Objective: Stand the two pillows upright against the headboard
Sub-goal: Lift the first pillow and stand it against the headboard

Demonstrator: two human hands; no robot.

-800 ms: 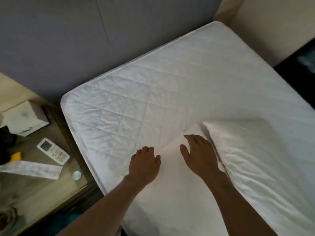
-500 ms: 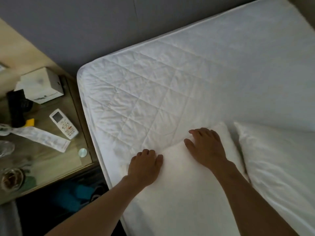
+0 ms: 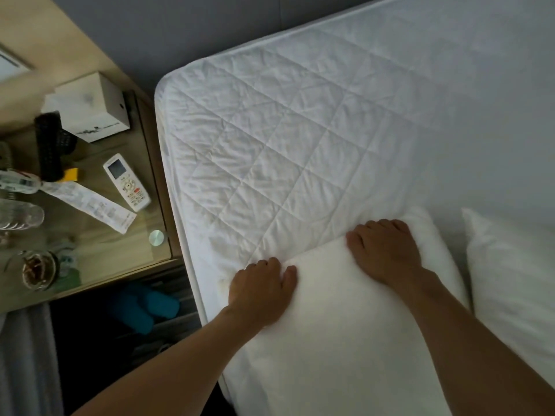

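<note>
The near pillow (image 3: 345, 325) is laid flat on the quilted mattress (image 3: 270, 145), well short of the grey headboard (image 3: 180, 31). Its far edge is gripped at two places: the left hand (image 3: 258, 291) is curled over the left corner, fingers bent round the edge, and the right hand (image 3: 386, 253) is closed over the edge nearer the right corner, knuckles up. A second pillow (image 3: 516, 280) is seen just beside it, to the right. A remote control (image 3: 127, 182) is lying on the bedside table (image 3: 99, 253).
</note>
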